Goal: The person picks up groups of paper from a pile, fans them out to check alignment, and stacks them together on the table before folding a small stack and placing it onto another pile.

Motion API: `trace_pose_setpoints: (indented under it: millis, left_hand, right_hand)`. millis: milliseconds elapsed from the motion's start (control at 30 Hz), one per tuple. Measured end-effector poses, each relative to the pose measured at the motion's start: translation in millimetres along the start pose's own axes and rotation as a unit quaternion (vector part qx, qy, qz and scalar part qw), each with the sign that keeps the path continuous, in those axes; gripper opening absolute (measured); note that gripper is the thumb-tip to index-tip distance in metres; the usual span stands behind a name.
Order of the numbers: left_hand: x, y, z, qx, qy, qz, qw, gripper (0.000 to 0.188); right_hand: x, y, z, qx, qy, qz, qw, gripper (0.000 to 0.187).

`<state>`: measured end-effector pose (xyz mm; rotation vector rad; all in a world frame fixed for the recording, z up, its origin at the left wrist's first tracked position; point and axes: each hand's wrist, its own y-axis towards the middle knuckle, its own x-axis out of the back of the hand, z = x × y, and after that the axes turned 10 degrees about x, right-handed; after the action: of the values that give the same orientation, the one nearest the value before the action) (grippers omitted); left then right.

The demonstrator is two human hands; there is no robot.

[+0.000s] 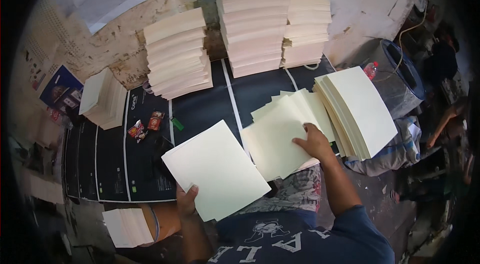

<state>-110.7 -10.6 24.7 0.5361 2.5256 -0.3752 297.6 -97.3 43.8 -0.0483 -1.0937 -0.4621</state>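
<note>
My left hand (187, 199) grips the lower left edge of a thin stack of cream paper sheets (216, 171), thumb on top and fingers hidden underneath. The stack is tilted in front of my body. My right hand (315, 141) is at the right edge of some fanned cream sheets (275, 139), with its thumb on the paper and its fingers bent at the edge. These sheets spread over the dark table, their near left corner close to the held stack. Right of my hand leans a thick pile of cream sheets (357, 114).
Tall paper stacks (252, 24) line the wall, with a shorter one (177, 56) to the left. Red wrappers (155, 120) and a green object (177, 123) lie on the black table (200, 101). A blue-rimmed barrel (400, 79) stands right. Someone's arm (445, 121) shows far right.
</note>
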Motion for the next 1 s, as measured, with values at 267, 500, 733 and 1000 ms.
trace_pose_setpoints:
  millis: [267, 500, 733, 1000]
  left_hand:
    - [-26, -1, 1, 0.017, 0.028, 0.002, 0.999, 0.057]
    - [-18, -6, -19, 0.0, 0.008, -0.018, 1.0, 0.058]
    - [-1, -4, -19, -0.001, 0.013, 0.002, 1.0, 0.063]
    - [9, -8, -22, 0.006, 0.018, -0.008, 1.0, 0.069]
  right_hand:
    - [17, -8, 135, 0.054, 0.147, 0.209, 0.965, 0.045]
    - [16, 8, 36, -0.108, 0.272, 0.126, 0.948, 0.04]
    - [38, 6, 63, -0.082, 0.34, 0.163, 0.923, 0.046]
    - [59, -9, 80, -0.038, 0.182, 0.03, 0.982, 0.038]
